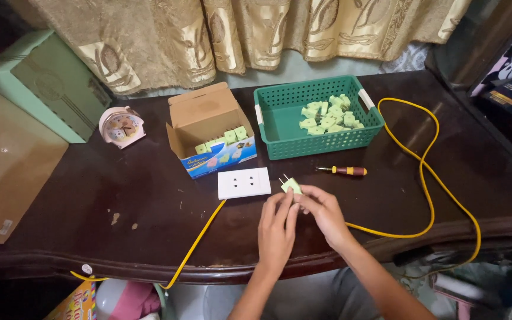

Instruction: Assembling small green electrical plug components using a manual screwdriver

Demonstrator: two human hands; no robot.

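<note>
1. Left hand [277,228] and right hand [322,211] together pinch a pale green plug [291,185], prongs pointing away.
2. White socket plate [244,182] lies just left of the fingers, on a yellow cable [428,178].
3. Step judged: plug handling; next calls for aligning prongs with slots.
4. Screwdriver [345,170] lies just beyond the hands.

Pretty sure this is somebody's home, probably a living room or bedroom doing double duty as a little work corner. Gold patterned curtains [208,35] hang across the top of the frame, and the bench [90,201] is a dark, glossy wooden piece with a carved curvy edge, more furniture than workshop gear. At upper left there's a small pink alarm clock [121,126] beside a pale green box [42,83]. Lower left shows a colourful kids' box [78,303] and pink stuff stashed underneath. Cluttered, cozy, definitely lived-in.
</note>
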